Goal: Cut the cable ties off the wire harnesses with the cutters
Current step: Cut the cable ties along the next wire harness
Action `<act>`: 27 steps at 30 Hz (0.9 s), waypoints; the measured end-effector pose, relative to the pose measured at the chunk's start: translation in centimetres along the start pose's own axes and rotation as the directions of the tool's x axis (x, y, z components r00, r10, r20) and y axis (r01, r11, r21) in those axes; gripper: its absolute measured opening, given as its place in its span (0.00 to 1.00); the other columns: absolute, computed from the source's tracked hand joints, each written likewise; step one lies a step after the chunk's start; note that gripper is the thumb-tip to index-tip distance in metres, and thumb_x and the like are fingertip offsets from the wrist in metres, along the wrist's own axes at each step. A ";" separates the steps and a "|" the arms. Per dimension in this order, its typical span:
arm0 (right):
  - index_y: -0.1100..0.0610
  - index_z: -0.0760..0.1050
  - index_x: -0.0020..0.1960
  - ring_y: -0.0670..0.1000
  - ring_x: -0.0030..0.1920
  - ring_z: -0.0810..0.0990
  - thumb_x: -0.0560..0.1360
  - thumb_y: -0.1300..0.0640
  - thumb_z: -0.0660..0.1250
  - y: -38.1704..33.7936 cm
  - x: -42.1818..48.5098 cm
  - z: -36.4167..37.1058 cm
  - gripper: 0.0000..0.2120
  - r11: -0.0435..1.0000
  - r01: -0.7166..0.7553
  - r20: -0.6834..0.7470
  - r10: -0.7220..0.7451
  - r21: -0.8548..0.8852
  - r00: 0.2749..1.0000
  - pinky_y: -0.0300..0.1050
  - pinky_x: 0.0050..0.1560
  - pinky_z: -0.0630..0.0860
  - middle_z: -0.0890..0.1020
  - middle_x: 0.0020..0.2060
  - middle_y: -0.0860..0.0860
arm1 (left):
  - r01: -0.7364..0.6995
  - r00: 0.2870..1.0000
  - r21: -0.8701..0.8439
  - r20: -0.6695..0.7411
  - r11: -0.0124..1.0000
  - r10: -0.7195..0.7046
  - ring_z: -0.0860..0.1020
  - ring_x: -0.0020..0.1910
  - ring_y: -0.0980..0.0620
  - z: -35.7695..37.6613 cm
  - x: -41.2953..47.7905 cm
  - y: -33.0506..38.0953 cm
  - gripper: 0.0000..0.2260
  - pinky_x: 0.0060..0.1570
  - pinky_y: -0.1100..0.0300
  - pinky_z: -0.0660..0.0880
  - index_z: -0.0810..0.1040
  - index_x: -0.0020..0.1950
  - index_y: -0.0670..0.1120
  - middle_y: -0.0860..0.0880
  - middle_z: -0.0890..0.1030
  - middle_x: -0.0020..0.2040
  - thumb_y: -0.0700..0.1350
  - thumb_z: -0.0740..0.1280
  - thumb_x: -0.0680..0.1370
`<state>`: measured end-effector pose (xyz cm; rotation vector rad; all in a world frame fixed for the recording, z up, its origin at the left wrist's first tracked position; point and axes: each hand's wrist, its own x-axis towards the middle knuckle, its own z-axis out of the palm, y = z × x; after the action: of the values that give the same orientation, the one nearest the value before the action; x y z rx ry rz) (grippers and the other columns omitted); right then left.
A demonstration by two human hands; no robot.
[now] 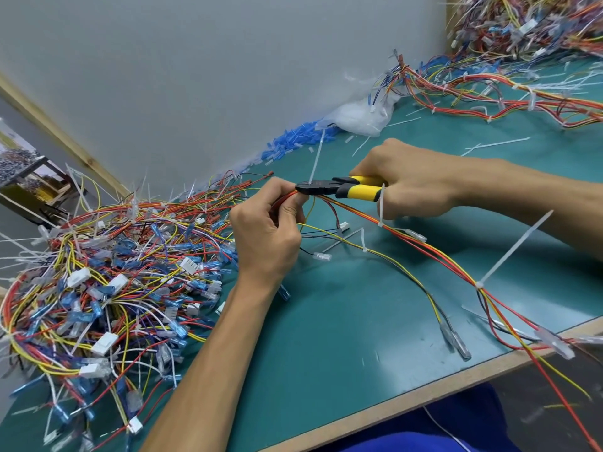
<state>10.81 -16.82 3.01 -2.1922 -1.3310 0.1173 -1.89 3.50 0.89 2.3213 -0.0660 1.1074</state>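
Note:
My left hand [266, 234] pinches a red, orange and yellow wire harness [424, 249] near one end, above the green mat. My right hand [414, 182] grips the yellow-handled cutters [342, 187]. Their black jaws sit at a white cable tie [316, 161] that stands up from the harness right beside my left fingertips. Further along the same harness two more white ties [381, 207] [512, 249] stick out, and the harness runs off the table's front edge at the right.
A big tangle of loose wires and connectors [107, 288] fills the left of the mat. More tied harnesses [489, 89] lie at the back right. Blue sleeves [293, 141], a clear plastic bag [362, 115] and cut tie pieces [496, 144] lie along the wall.

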 end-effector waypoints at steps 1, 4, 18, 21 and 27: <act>0.57 0.62 0.32 0.50 0.27 0.57 0.55 0.56 0.63 -0.1 0.0 0.0 0.12 1.000 0.000 0.002 0.000 0.008 1.000 0.47 0.28 0.55 0.61 0.23 0.49 | 0.002 1.000 -0.002 -0.005 1.000 -0.002 0.71 0.27 0.55 0.0 0.0 0.0 0.07 0.30 0.66 0.63 0.80 0.41 0.43 0.52 0.78 0.30 0.38 0.69 0.80; 0.58 0.63 0.33 0.48 0.27 0.56 0.55 0.56 0.63 -0.5 0.0 0.4 0.11 0.998 0.018 -0.023 -0.016 0.056 1.000 0.47 0.29 0.55 0.62 0.24 0.49 | 0.023 0.999 -0.023 -0.027 0.999 -0.024 0.72 0.27 0.55 -0.1 0.0 0.0 0.07 0.30 0.66 0.64 0.81 0.42 0.43 0.51 0.78 0.30 0.36 0.69 0.80; 0.61 0.67 0.33 0.49 0.26 0.60 0.54 0.58 0.67 -0.2 0.3 -0.1 0.12 0.978 -0.043 -0.347 0.113 0.202 0.931 0.45 0.29 0.58 0.65 0.26 0.53 | 0.082 0.993 -0.106 -0.072 0.991 -0.090 0.73 0.26 0.56 -0.2 0.4 -0.5 0.06 0.30 0.65 0.67 0.83 0.44 0.42 0.51 0.79 0.31 0.39 0.71 0.81; 0.58 0.68 0.33 0.53 0.28 0.63 0.55 0.57 0.67 -0.1 0.3 -0.4 0.11 0.985 -0.085 -0.391 0.138 0.150 0.910 0.45 0.31 0.60 0.69 0.28 0.57 | 0.130 0.983 -0.212 -0.097 0.969 -0.153 0.72 0.27 0.51 -0.3 0.6 -0.8 0.07 0.29 0.54 0.69 0.83 0.44 0.45 0.50 0.79 0.31 0.43 0.70 0.81; 0.58 0.70 0.36 0.58 0.31 0.68 0.54 0.54 0.67 0.7 1.0 0.3 0.14 0.976 -0.188 -0.336 0.213 0.108 0.917 0.50 0.32 0.65 0.75 0.31 0.62 | 0.204 0.913 -0.437 -0.238 0.876 -0.332 0.70 0.28 0.49 -1.2 1.5 -1.9 0.06 0.26 0.54 0.66 0.82 0.46 0.44 0.48 0.78 0.32 0.45 0.70 0.81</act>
<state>11.72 -16.11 2.59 -2.1592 -0.8927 -0.1371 -1.20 5.99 1.68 1.7100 0.1355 1.1680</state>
